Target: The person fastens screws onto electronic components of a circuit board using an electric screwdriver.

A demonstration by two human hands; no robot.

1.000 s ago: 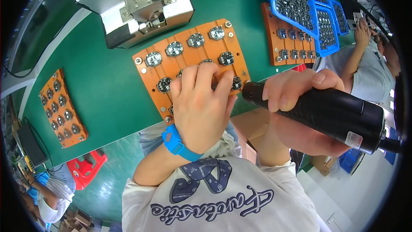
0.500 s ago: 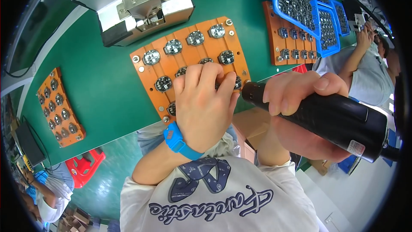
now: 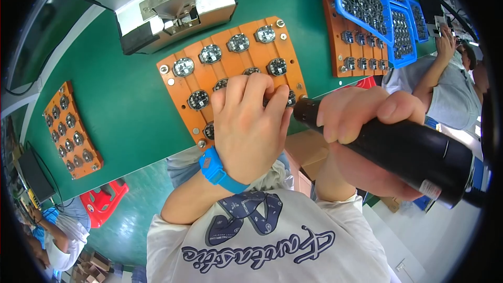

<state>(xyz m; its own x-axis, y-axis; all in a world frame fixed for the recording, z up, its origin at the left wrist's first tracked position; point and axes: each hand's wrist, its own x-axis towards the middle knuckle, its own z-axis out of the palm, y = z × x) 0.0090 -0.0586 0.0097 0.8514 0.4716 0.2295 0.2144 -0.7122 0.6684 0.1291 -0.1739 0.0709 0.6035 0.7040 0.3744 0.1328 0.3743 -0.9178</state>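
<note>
An orange fixture board (image 3: 236,76) lies on the green table, with round parts carrying small circuit boards set in rows, one of them a round part (image 3: 277,66) near its right side. Over the board's near rows rests my left hand (image 3: 249,110), its fingers bent and drawn together; the hand hides several parts, and what its fingertips grip is out of sight. It wears a blue wrist strap (image 3: 220,172). Wrapped around a black electric screwdriver (image 3: 414,152) is my right hand (image 3: 361,118). The tool lies nearly level, its nose beside the board's right edge, close to my left thumb.
Behind the board stands a metal device (image 3: 175,13). A smaller-looking orange board (image 3: 70,131) with parts lies left. At far right are another orange board (image 3: 356,47) and blue trays (image 3: 390,34) of parts. People sit at both sides; a red stool (image 3: 105,204) stands below.
The screwdriver's rear end has dipped slightly and its nose has shifted a little left and up with my right hand. My left hand stays nearly in place on the board.
</note>
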